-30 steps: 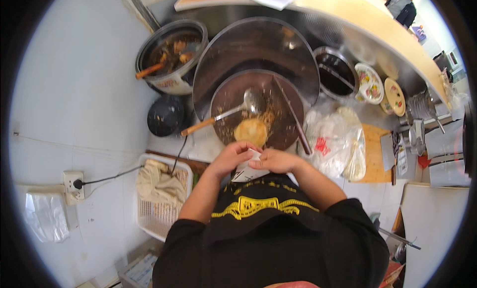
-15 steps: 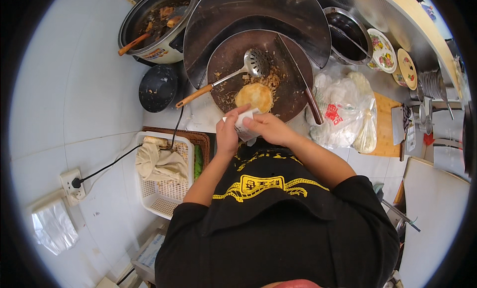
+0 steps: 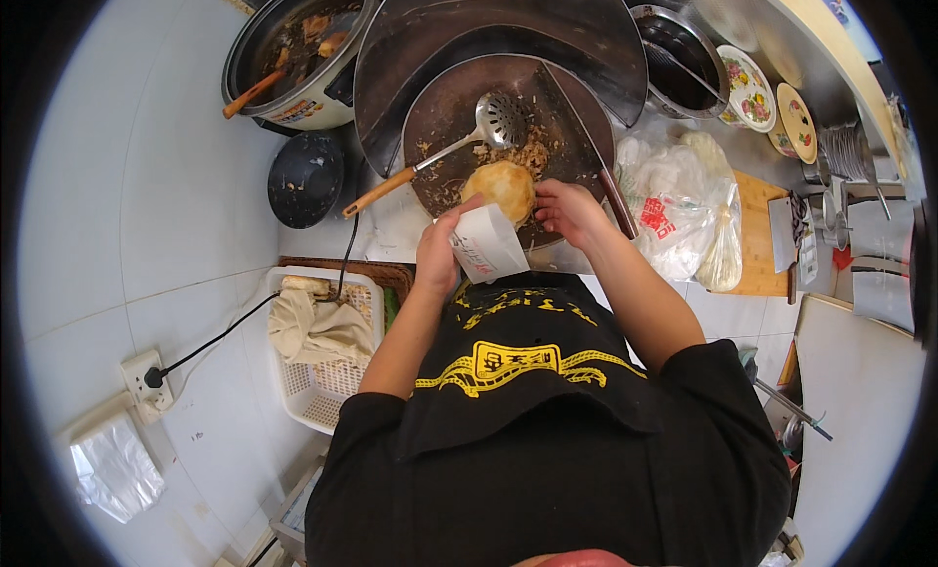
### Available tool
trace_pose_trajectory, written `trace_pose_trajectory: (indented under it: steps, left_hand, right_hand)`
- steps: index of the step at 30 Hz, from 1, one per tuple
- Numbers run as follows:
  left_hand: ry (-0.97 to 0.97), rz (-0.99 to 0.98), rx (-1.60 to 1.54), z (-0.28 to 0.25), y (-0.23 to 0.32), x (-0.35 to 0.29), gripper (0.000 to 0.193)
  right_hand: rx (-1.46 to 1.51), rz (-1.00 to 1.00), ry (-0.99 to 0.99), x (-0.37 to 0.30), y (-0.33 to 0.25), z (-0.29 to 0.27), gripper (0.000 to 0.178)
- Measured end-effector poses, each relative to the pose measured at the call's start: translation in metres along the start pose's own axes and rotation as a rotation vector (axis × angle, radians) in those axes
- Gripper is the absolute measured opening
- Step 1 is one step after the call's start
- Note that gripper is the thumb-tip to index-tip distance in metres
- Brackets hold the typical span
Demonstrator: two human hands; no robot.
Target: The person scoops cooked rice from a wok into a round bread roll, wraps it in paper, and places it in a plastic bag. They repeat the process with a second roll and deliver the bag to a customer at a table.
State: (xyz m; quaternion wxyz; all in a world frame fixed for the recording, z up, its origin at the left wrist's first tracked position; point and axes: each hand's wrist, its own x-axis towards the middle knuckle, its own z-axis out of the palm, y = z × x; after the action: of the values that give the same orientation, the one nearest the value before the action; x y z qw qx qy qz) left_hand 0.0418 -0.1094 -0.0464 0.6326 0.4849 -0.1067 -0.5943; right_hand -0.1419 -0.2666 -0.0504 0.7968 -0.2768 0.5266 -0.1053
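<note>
A white paper bag with printing on it is gripped along its left side by my left hand, just in front of the board's near edge. Behind the bag lies a round golden flatbread on the round dark chopping board. My right hand is at the flatbread's right edge, fingers curved and apart; whether they touch it I cannot tell. Chopped meat lies beyond the flatbread. A slotted ladle with a wooden handle rests across the board, and a cleaver lies along its right side.
A curved metal guard stands behind the board. At the back left are a pot of stew and a black bowl. Right of the board sit plastic bags and a dark pot. A white basket holds a cloth.
The paper bag, folded between both hands before, is now spread flatter in my left hand. My right hand has let go of it and moved right and up beside the flatbread.
</note>
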Motion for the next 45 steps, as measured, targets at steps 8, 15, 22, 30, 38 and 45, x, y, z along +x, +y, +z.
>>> trace_pose_trajectory:
  steps: [8,15,22,30,38,45]
  left_hand:
    - [0.050,-0.035,-0.123,-0.007,0.010,-0.005,0.049]
    - [0.069,-0.039,-0.242,-0.016,0.004,-0.007,0.043]
    - [0.369,0.060,-0.456,-0.038,0.014,-0.001,0.032]
    - [0.133,0.022,-0.481,0.008,0.031,0.016,0.040]
    - [0.066,-0.061,-0.344,0.019,0.036,0.022,0.046]
    - [0.048,-0.047,-0.271,0.039,0.035,0.020,0.056]
  right_hand:
    - [-0.360,-0.154,0.087,0.005,-0.011,0.039,0.052]
    - [-0.383,-0.404,0.194,0.020,0.002,0.066,0.067]
    - [-0.178,-0.530,0.142,-0.012,-0.023,0.046,0.057]
    - [-0.060,-0.665,-0.053,-0.035,-0.026,0.047,0.047]
    - [-0.188,-0.517,-0.151,-0.045,-0.023,0.022,0.046]
    - [-0.311,-0.525,-0.243,-0.047,-0.015,0.023,0.045]
